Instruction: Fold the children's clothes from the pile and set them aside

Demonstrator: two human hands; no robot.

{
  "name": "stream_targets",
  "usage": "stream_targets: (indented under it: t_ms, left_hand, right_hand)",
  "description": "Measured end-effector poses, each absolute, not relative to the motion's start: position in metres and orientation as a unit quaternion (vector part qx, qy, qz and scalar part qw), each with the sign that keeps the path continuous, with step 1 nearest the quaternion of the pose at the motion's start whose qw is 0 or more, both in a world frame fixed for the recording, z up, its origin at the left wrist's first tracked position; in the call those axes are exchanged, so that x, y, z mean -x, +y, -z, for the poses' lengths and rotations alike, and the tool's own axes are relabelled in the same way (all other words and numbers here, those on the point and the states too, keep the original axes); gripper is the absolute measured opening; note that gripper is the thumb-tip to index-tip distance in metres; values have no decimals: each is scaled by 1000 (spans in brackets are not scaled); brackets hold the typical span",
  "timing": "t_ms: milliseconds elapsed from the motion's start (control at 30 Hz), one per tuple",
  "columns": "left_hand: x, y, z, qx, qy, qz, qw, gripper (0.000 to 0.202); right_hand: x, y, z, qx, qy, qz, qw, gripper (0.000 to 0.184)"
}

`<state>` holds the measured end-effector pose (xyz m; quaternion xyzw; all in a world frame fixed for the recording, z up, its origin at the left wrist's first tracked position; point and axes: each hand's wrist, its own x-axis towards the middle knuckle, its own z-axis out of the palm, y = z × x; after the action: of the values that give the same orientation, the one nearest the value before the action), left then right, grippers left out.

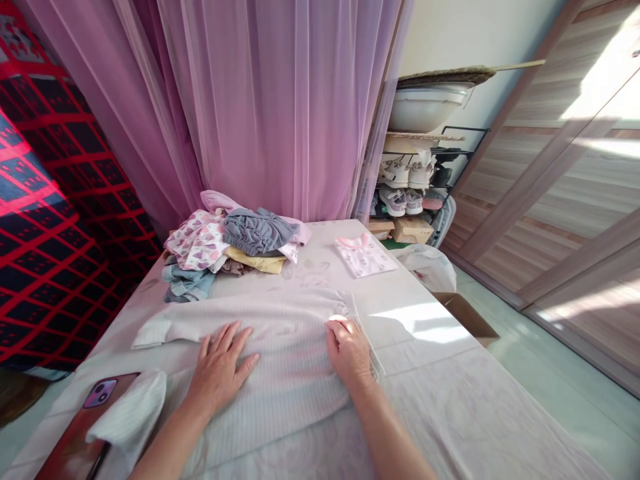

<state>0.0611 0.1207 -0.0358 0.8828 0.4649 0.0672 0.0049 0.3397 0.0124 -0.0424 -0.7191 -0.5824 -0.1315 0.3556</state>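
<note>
The single head view looks down on a pale pink ribbed sweater [260, 347], spread flat across a pale patterned sheet [440, 427], with one sleeve reaching out toward 9 o'clock. The left hand [217, 367] lies on the sweater with its grip wide, palm down and fingers spread, holding nothing. The right hand [347, 350] sits at the sweater's 3 o'clock edge, its fingers lightly curved over the edge; whether its grip pinches the knit, I cannot tell.

At 7 o'clock, a white cloth [127, 417] lies across a phone [100, 393] in a reddish-brown case. At 11 o'clock sits a heap of clothes [225, 243], with gray, yellow and flowered pieces. At 1 o'clock lies a folded pink-and-white baby top [365, 257].

Past the sheet's far edge hangs a sheer pink curtain [270, 100]. A red-and-black blanket [55, 220] fills the 9 to 10 o'clock side. At 2 o'clock, a shoe rack [405, 177] holds small sneakers beneath a white basin [425, 107]. Nearby are a white plastic bag [427, 267] and a cardboard box [465, 317], with wardrobe doors [550, 153] beyond.
</note>
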Motion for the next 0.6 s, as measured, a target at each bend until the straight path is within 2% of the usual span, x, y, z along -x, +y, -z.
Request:
stream_targets:
  t_ms: [167, 433, 600]
  left_hand:
    - [-65, 131, 39, -885, 460, -69, -3, 60]
    - [-66, 138, 42, -885, 458, -77, -22, 60]
    - [-66, 141, 42, -884, 462, -73, -24, 59]
  right_hand:
    - [-341, 20, 42, 725, -578, 117, 355, 25]
    - [-339, 29, 35, 774, -567, 35, 280, 28]
    - [-339, 38, 35, 770, -578, 36, 266, 25]
